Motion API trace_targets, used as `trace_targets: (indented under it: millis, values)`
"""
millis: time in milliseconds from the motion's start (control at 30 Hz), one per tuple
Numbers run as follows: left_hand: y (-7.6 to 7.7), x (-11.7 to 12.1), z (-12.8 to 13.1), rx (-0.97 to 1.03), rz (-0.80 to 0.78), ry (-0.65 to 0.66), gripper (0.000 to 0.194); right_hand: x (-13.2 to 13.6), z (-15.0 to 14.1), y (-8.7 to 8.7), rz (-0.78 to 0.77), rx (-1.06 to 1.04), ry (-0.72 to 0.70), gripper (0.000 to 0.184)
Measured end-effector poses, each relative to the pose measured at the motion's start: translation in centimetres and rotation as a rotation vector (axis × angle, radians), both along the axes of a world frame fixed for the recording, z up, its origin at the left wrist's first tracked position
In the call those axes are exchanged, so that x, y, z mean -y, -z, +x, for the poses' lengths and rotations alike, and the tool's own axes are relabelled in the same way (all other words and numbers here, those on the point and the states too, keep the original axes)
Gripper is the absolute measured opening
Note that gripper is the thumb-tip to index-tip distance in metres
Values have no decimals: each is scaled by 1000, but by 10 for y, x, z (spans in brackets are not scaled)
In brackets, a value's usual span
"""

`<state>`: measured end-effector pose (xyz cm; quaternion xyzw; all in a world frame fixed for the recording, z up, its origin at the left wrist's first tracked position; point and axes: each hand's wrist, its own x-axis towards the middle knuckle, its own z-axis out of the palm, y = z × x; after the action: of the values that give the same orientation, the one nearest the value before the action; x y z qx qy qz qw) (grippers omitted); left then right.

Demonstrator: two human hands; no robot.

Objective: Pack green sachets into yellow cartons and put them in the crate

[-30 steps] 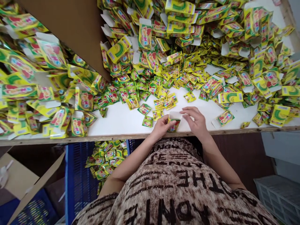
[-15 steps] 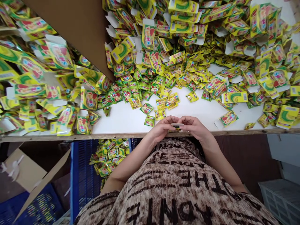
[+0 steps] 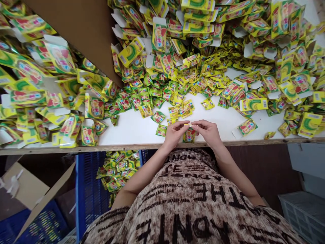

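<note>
Between my hands, at the table's front edge, is a small yellow and green printed box (image 3: pixel 189 135), its printed face toward me. My left hand (image 3: pixel 174 134) pinches its top edge from the left. From the other side my right hand (image 3: pixel 208 133) has its fingertips closed on the same top edge. The fingers partly cover the box's top. Just beyond my left hand lie small green sachets (image 3: pixel 160 130) and yellow sachets (image 3: pixel 188 107) on the white table (image 3: pixel 132 130).
Heaps of open-ended printed boxes (image 3: pixel 302 84) and sachets cover the back and both sides. A brown cardboard panel (image 3: pixel 76 30) slants between heaps at left. Below the table edge stands a blue crate (image 3: pixel 86 189) with sachets (image 3: pixel 122 166); an open carton (image 3: pixel 27 186) is further left.
Both hands have moved slightly up and away from my body. The box has turned from showing its thin end to hanging with its printed face in view.
</note>
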<state>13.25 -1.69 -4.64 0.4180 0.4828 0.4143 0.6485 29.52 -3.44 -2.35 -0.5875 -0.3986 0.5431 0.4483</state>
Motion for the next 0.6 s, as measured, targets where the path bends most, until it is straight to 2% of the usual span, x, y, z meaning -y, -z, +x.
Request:
trace_targets:
  millis: [100, 167, 300, 367, 500, 600]
  values:
    - [0, -4, 0, -50, 48, 41, 29, -2, 1, 2, -1, 12, 14, 31]
    - [-1, -6, -2, -118, 135, 75, 26, -3, 3, 3, 9, 11, 8, 30]
    - [-4, -7, -9, -225, 364, 126, 20, -2, 12, 6, 74, 44, -88, 29]
    - [-3, -5, -13, -238, 431, 150, 19, -1, 15, 7, 136, 104, -137, 28]
    - [3, 0, -18, -266, 444, 175, 26, 7, 10, 12, 288, 284, -161, 20]
    - [10, 5, -19, -272, 452, 198, 28, 19, 0, 14, 375, 383, -67, 12]
